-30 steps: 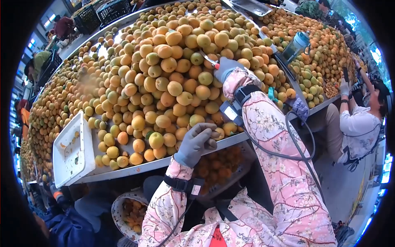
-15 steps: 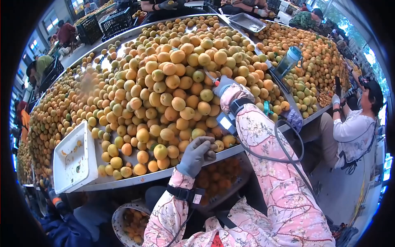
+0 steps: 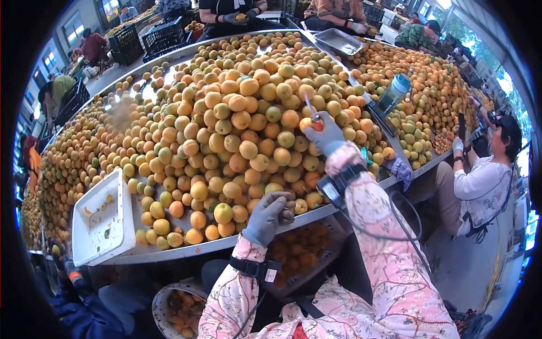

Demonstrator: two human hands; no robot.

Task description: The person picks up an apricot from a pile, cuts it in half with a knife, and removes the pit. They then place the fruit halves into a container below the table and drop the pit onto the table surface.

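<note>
My right hand (image 3: 327, 137), in a grey glove, is closed around a small knife (image 3: 309, 105) with a red handle, its blade pointing up over the heap of apricots (image 3: 248, 150). A single orange apricot (image 3: 305, 124) is right at those fingers, beside the handle. Lower down, my left hand (image 3: 267, 218), gloved too, is at the table's near edge with its fingers curled in. I cannot tell whether anything is inside them. Loose apricots lie just right of its fingertips.
A white tray (image 3: 104, 223) rests on the table's left edge. Below stand a bucket (image 3: 161, 308) and a crate (image 3: 333, 240) of apricots. A bottle (image 3: 393, 93) stands beyond the metal divider (image 3: 389, 133). A cable hangs from my right wrist. Co-workers sit around, one (image 3: 488, 169) at the right.
My right hand has drawn back from the heap, and the knife's blade now points upward. An apricot now shows at its fingers. My left hand has hardly moved.
</note>
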